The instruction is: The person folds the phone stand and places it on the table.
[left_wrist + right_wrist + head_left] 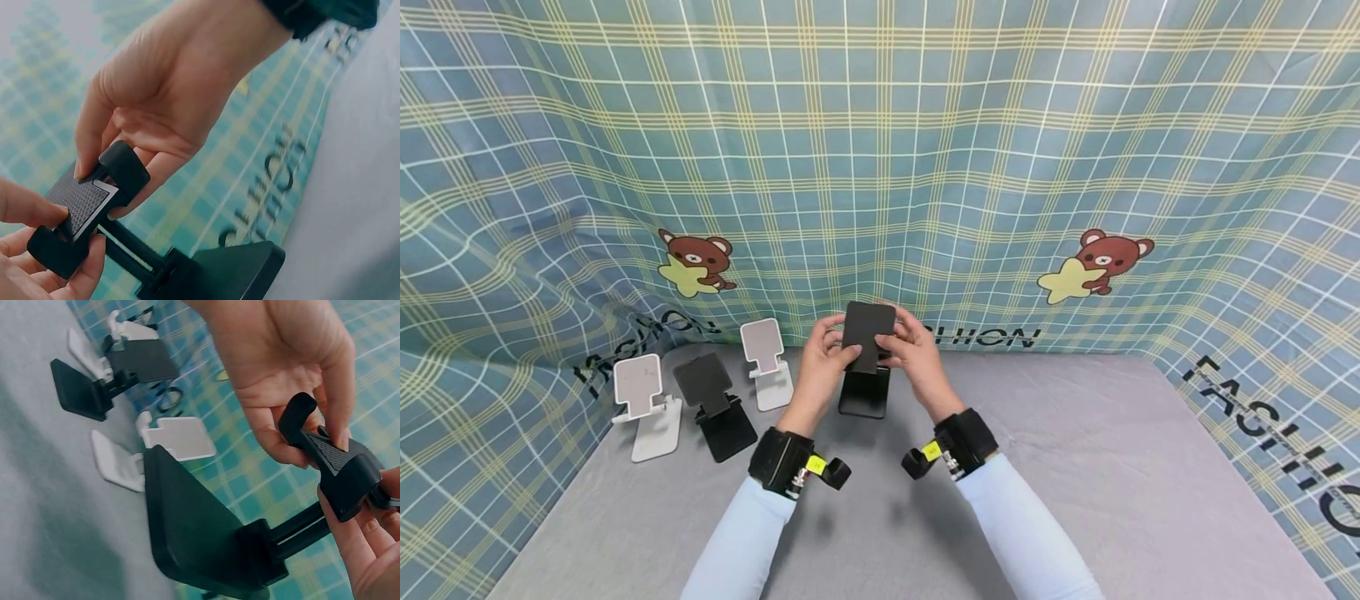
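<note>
Both hands hold a black phone stand in the middle of the head view, upper plate upright and base toward me. My left hand grips the plate's left side, thumb on its front and fingers behind. On the other side, my right hand grips it the same way. In the left wrist view, the thumbs press by a textured dark pad between two curved lips. Twin bars join this part to the thick base. Some fingertips are hidden behind the plate.
To the left on the grey tabletop stand a white phone stand, a black one and another white one. A checked curtain with printed bears rises along the back and sides.
</note>
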